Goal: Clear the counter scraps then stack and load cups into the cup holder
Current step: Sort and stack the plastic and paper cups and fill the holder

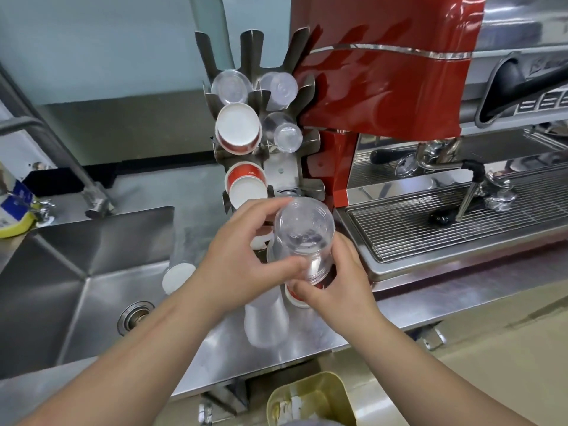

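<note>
Stainless tabletop (310,339) runs in front of the cup holder (261,103), a red espresso machine (384,87) at its right. Both hands hold an inverted clear cup (302,238) just before the holder's base: left hand (242,265) fingers curled around it, right hand (335,281) gripping below. It seems nested on other cups.

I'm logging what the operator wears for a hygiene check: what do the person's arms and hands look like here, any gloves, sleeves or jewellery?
Both forearms are bare up to the frame edge, with no sleeves in view. The left hand and right hand wear no gloves, and no rings, watch or bracelets show.
</note>
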`<action>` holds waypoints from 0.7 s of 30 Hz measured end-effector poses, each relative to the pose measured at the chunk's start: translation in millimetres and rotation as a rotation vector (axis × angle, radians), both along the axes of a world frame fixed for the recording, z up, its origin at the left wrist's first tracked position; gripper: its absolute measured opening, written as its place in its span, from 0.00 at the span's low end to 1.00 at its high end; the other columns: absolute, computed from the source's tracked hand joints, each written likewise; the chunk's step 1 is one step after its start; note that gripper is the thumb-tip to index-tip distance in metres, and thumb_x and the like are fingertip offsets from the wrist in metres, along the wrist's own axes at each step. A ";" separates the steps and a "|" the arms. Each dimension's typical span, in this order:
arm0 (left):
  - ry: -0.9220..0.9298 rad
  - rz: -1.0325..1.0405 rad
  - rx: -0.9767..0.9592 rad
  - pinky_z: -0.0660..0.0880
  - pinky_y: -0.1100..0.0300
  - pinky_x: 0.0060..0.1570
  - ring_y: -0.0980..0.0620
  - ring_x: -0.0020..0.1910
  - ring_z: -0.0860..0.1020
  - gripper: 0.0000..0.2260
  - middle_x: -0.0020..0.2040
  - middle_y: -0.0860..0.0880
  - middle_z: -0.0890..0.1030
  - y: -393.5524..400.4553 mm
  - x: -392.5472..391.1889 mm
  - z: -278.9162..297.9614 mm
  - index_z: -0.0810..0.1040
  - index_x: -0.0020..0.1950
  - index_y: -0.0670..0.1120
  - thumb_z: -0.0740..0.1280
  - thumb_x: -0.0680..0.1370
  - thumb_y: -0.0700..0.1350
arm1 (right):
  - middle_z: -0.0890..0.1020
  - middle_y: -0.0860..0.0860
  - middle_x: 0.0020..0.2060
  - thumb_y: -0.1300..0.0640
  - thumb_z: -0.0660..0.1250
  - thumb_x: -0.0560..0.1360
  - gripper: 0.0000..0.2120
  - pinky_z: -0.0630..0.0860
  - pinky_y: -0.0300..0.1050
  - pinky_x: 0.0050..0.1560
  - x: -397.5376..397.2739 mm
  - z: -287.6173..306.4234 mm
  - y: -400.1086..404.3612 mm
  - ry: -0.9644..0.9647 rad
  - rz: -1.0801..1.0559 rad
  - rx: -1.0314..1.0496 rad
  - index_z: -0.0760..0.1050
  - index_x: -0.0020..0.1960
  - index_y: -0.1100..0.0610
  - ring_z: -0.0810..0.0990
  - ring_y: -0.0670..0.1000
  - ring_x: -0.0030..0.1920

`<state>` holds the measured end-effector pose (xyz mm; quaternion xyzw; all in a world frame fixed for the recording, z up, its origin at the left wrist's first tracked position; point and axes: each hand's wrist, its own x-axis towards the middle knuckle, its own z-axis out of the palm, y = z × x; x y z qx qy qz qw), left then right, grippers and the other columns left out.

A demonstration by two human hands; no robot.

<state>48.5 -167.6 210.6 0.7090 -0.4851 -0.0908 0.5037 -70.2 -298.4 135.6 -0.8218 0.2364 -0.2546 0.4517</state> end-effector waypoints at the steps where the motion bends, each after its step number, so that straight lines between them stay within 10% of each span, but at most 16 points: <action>1: -0.021 0.023 -0.022 0.73 0.60 0.63 0.57 0.64 0.75 0.30 0.60 0.63 0.75 8.5 -2.7 4.9 0.71 0.64 0.63 0.74 0.63 0.56 | 0.69 0.42 0.67 0.50 0.79 0.63 0.42 0.71 0.49 0.68 0.9 6.3 4.1 -0.013 0.034 -0.006 0.63 0.73 0.45 0.68 0.42 0.69; 12: 0.046 0.302 -0.190 0.73 0.57 0.61 0.48 0.64 0.77 0.30 0.63 0.48 0.77 112.9 -21.4 22.1 0.72 0.66 0.55 0.75 0.64 0.52 | 0.71 0.45 0.65 0.47 0.77 0.63 0.39 0.70 0.47 0.66 28.8 36.4 77.8 -0.013 0.385 -0.074 0.66 0.71 0.49 0.68 0.44 0.66; 21: 0.226 0.524 -0.096 0.75 0.52 0.61 0.51 0.62 0.78 0.27 0.60 0.58 0.77 171.2 -35.9 -53.6 0.74 0.60 0.67 0.75 0.62 0.53 | 0.67 0.38 0.67 0.51 0.78 0.64 0.41 0.63 0.31 0.66 53.4 -29.6 119.5 0.170 0.653 -0.073 0.63 0.72 0.43 0.63 0.35 0.69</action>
